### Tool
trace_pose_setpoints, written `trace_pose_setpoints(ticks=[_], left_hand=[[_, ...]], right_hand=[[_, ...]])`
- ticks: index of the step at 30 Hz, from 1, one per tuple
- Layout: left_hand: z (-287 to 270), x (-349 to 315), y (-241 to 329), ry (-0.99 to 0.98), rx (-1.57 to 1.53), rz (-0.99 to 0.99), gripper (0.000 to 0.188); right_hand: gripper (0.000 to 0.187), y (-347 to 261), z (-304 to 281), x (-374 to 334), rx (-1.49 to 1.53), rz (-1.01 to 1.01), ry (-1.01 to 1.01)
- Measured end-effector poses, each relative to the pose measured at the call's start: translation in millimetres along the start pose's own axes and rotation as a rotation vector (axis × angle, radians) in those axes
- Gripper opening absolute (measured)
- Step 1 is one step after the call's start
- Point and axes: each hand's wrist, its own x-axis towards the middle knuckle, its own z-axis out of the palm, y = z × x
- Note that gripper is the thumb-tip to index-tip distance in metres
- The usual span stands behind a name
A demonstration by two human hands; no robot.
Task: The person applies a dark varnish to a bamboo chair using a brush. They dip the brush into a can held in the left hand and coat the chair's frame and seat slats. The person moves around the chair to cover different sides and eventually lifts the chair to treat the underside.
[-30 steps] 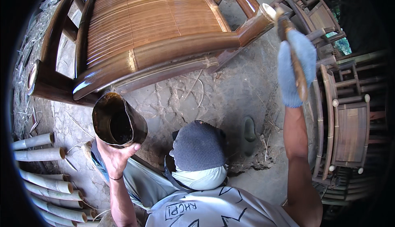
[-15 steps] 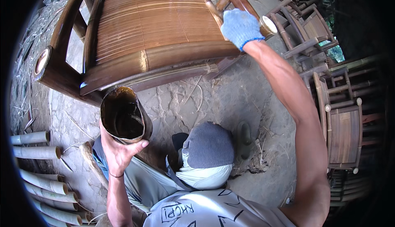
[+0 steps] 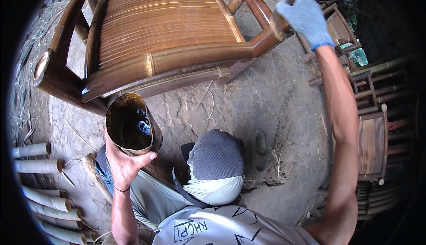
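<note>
My bare left hand (image 3: 126, 165) is wrapped round a dark, stained cylindrical can (image 3: 116, 125), tilted so its open mouth shows. Shiny dark liquid glints inside. At the upper right my right hand (image 3: 307, 18), in a light blue knit glove, is closed on a brush (image 3: 278, 26). The brush's handle sticks up above the fist, and its bristles are against or just over the end of the armrest; which of these I cannot tell. In front of me stands a glossy brown bamboo chair (image 3: 164, 23) with a slatted seat and thick round arms.
Cut bamboo poles (image 3: 40, 166) lie at the lower left. More bamboo chairs (image 3: 372, 143) stand along the right side. A dark green shoe (image 3: 259, 149) is on the cracked concrete floor (image 3: 177, 107), near my knee with its grey pad (image 3: 217, 154).
My right hand has moved right and up from the seat's right side to the armrest's end, bringing the brush. Liquid in the can now catches light; my left hand holds nearly the same place.
</note>
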Motion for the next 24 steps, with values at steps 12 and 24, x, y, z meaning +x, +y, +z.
trace_pose_setpoints(ticks=[12,24], left_hand=[[-2.3,0.4,5.5,-0.005,-0.004,-0.094,0.108],[-4.6,-1.1,6.8,0.079,0.099,-0.037,0.103]], right_hand=[[0.013,-20.0,54.2,-130.3,0.424,-0.137,0.133],[0.008,-26.7,213.3,-219.1,1.291,0.415,-0.292]])
